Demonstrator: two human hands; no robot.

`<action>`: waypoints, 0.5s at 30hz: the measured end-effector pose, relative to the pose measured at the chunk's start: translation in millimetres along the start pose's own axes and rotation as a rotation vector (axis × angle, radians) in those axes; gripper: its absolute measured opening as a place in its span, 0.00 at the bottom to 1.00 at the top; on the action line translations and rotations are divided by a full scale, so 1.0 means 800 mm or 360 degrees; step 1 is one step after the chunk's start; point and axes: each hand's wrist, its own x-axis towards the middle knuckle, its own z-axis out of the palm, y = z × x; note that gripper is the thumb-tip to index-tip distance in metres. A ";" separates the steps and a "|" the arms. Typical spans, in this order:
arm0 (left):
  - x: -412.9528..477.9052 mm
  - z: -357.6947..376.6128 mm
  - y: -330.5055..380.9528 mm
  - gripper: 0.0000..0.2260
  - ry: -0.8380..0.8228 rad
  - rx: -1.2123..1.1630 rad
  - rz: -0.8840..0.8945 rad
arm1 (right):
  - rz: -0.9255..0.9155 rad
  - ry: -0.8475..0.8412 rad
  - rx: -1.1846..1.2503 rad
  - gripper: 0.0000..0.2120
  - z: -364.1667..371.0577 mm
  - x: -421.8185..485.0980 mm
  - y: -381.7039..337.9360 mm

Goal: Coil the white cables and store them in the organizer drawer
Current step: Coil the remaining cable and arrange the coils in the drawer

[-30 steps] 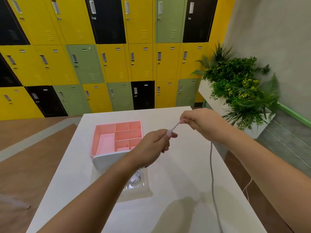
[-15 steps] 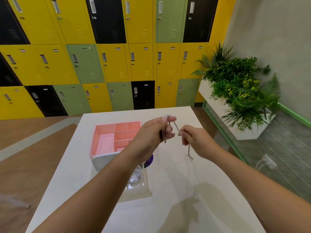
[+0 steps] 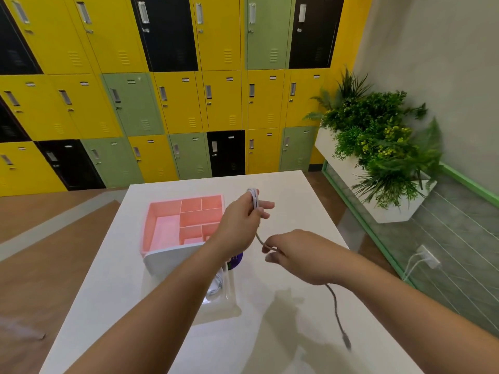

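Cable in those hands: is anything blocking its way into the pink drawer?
Nothing visible does. The drawer sits open-topped just beside the left hand, which holds the cable in loops; the right hand pinches the loose stretch.

Free end of cable (image 3: 336, 306) blurred; its run through right hand (image 3: 299, 255) hidden. Near corner of drawer (image 3: 164, 225) and most of purple item (image 3: 235, 260) covered by left forearm (image 3: 175, 298); item unidentifiable

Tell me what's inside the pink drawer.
The pink drawer shows only bare compartments. The left hand and forearm cover its near right corner, hiding whatever lies there.
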 end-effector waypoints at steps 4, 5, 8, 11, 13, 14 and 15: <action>-0.005 -0.001 -0.012 0.09 -0.0144 0.0422 0.0136 | -0.0108 0.0182 -0.0138 0.12 -0.027 -0.006 0.003; -0.008 -0.002 -0.010 0.08 -0.0186 0.0460 0.0165 | -0.0105 0.0217 -0.0114 0.11 -0.035 -0.007 0.006; -0.020 -0.005 -0.002 0.17 -0.0301 0.0331 0.0137 | -0.0097 0.0340 -0.0096 0.10 -0.054 -0.007 0.023; -0.023 -0.011 0.003 0.16 -0.0376 0.0393 0.0163 | -0.0094 0.0429 -0.0030 0.09 -0.062 -0.002 0.044; -0.025 -0.012 0.008 0.13 -0.0387 0.0490 0.0216 | -0.0093 0.0472 0.0052 0.09 -0.065 0.001 0.057; -0.025 -0.013 0.009 0.13 -0.0373 0.0468 0.0223 | -0.0104 0.0500 0.0090 0.09 -0.068 0.002 0.062; -0.026 -0.013 0.011 0.14 -0.0355 0.0403 0.0205 | -0.0118 0.0526 0.0118 0.08 -0.069 0.004 0.065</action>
